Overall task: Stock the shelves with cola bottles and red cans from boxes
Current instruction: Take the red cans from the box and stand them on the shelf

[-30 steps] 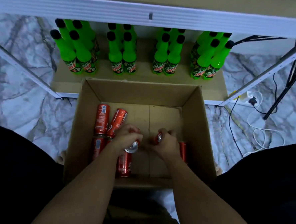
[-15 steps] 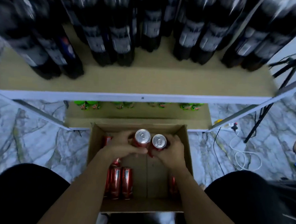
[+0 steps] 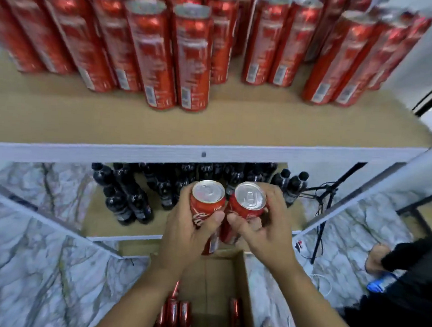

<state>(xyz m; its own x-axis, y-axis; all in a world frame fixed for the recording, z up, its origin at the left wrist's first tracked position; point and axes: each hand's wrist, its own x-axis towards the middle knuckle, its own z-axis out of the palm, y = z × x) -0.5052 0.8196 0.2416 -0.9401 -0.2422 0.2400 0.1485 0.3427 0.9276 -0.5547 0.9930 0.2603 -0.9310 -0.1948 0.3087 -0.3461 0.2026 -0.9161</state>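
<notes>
Right below the white front edge of the upper shelf [image 3: 212,127], both hands hold one red can apiece, upright, silver tops toward the camera. The left hand [image 3: 188,232] wraps its grip round the left can [image 3: 207,203], thumb laid across the white script on its side and fingers curled behind it. The right hand [image 3: 264,232] closes its grip on the right can [image 3: 248,203], thumb on the near side and fingers round the far side. These two cans stand just beside each other, nearly touching, below and in front of that shelf edge and well apart from the stock on it. On the upper shelf, rows of tall red cans [image 3: 191,58] stand upright toward its back and middle, with a bare strip of board along the front. Under that shelf, a lower shelf [image 3: 120,229] carries dark cola bottles [image 3: 131,203] with black caps, grouped behind the hands. Below the hands sits an open cardboard box [image 3: 245,279] on the marbled floor [image 3: 39,266], with several more red cans [image 3: 175,317] lying in its bottom, most on the left side and one [image 3: 234,316] on the right. To the right of the shelf, a black stand [image 3: 322,220] and white cables lie on the floor.
</notes>
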